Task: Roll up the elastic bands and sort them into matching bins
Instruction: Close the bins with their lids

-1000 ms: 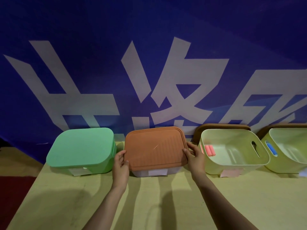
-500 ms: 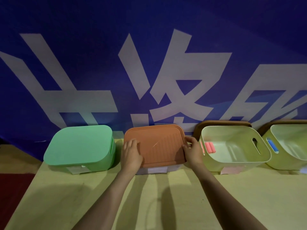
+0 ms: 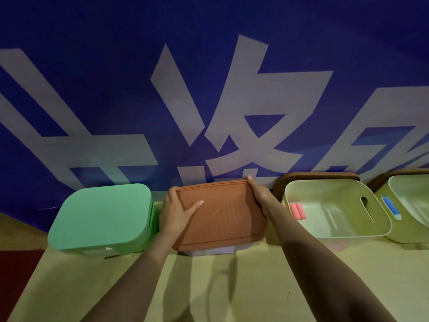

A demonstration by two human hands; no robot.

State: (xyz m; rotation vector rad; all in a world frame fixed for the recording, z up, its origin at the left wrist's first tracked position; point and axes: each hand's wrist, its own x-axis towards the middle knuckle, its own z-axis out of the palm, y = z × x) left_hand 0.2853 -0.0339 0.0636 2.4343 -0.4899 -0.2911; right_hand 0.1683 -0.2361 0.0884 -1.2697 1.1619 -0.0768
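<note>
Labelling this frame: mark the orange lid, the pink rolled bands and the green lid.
orange lid [image 3: 227, 217], head view, ribbed top.
pink rolled bands [image 3: 297, 211], head view, their middle.
green lid [image 3: 102, 214], head view, flat top.

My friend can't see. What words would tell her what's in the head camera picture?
A person's left hand and right hand rest on the two sides of a brown lid covering a bin on a table. A green lidded bin sits to its left; on its right, one open bin holds pink rolls and another a blue roll.
</note>
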